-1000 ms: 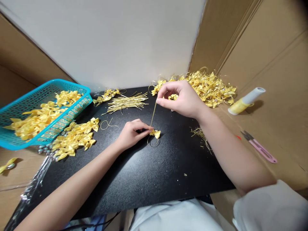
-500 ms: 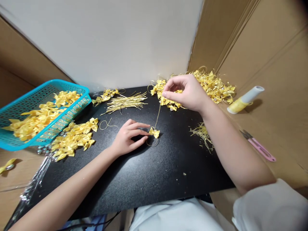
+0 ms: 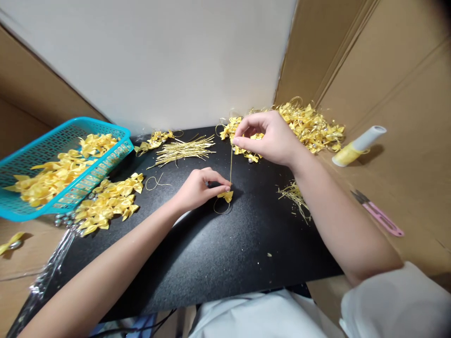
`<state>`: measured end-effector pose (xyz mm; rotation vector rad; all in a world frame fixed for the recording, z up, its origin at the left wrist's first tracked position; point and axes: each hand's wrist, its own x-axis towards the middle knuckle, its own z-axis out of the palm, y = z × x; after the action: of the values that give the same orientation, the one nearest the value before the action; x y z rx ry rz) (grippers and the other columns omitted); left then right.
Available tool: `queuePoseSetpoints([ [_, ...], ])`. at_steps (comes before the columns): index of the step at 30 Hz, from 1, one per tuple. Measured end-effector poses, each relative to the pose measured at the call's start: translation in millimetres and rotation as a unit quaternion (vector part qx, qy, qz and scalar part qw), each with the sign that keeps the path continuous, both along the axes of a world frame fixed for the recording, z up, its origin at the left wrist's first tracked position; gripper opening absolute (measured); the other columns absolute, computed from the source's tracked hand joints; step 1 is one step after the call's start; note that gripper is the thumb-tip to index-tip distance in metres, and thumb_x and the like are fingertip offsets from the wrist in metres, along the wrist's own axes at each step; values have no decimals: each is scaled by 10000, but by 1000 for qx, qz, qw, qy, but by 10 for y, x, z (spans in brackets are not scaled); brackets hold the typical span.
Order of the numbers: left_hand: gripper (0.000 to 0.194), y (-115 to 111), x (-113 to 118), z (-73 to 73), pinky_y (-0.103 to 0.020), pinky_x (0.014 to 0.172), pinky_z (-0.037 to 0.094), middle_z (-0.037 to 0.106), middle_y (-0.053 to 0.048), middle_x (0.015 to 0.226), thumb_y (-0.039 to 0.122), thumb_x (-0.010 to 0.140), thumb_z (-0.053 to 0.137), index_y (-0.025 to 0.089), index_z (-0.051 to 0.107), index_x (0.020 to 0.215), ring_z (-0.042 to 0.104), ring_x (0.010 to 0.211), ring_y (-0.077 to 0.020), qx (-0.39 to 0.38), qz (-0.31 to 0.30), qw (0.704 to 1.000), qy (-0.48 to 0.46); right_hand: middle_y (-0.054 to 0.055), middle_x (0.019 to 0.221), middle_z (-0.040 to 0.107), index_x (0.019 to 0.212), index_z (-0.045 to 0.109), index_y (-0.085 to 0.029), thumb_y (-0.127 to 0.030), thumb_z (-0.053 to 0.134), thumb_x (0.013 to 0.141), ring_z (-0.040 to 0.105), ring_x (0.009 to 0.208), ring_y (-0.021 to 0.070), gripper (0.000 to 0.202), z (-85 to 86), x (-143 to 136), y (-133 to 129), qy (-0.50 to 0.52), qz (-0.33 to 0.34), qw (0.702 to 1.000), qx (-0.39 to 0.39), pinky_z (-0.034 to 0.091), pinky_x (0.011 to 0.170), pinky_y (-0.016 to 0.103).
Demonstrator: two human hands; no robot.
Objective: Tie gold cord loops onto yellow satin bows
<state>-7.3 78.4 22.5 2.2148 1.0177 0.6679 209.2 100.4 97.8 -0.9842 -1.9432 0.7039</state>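
A yellow ribbon bow [image 3: 226, 196] hangs just over the black tabletop, with a loop of thin gold cord curving below it. My left hand [image 3: 202, 187] comes in from the left, its thumb and index finger closed at the top of the bow, where the cord leaves it. From there the gold cord [image 3: 231, 164] runs taut and nearly straight up. Its upper end is pinched between the thumb and index finger of my right hand [image 3: 268, 136], raised above the table. The exact knot under my left fingertips is hidden.
A turquoise basket [image 3: 66, 123] of yellow bows stands left, with loose bows [image 3: 112, 202] beside it. Cut gold cords [image 3: 185, 151] lie at the back, near a heap of corded bows [image 3: 313, 126]. Cord scraps [image 3: 296, 199], pink snips [image 3: 382, 218] and a ribbon tube [image 3: 359, 146] lie right.
My left fingers have moved from the bow's left side to its top and closed there. My right hand has shifted slightly left, and the cord now stands more upright.
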Motion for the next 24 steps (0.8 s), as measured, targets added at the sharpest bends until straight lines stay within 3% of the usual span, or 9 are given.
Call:
queuePoseSetpoints([
  [6,213,33,-60,17,-281,645,412,732,-46,935,306,799,677,179,709,967,529,685,-132,5,103,993,-56,30,738,632,731,642,-151,-229,646,761,555,721,139,83,15,-14,-20,-3,4,1000,-10,452,655,290],
  [9,354,66,21,104,-268,643,411,715,-46,979,313,751,732,178,680,1075,519,716,-128,21,84,993,-75,34,740,635,717,641,-147,-216,638,757,555,721,138,79,31,-28,-48,3,12,1000,-6,450,664,294],
  [14,129,76,152,165,-256,573,385,741,-29,791,296,787,715,176,750,816,528,627,-113,9,10,999,-29,28,747,639,710,637,-156,-215,638,758,563,725,135,76,45,-33,-64,-2,6,1000,-9,454,669,288],
  [20,147,55,88,69,-247,495,352,759,-35,747,314,782,719,177,770,789,487,521,-94,-19,29,999,-19,27,751,637,737,643,-159,-231,647,764,560,722,135,77,24,-13,-31,-7,3,1000,-12,458,661,283],
  [24,199,28,-21,-15,-254,520,385,776,-53,793,349,752,752,179,784,848,542,556,-114,-41,49,997,-32,28,717,625,720,642,-161,-245,661,753,553,698,140,92,25,21,-13,1,-7,1000,0,451,650,295],
])
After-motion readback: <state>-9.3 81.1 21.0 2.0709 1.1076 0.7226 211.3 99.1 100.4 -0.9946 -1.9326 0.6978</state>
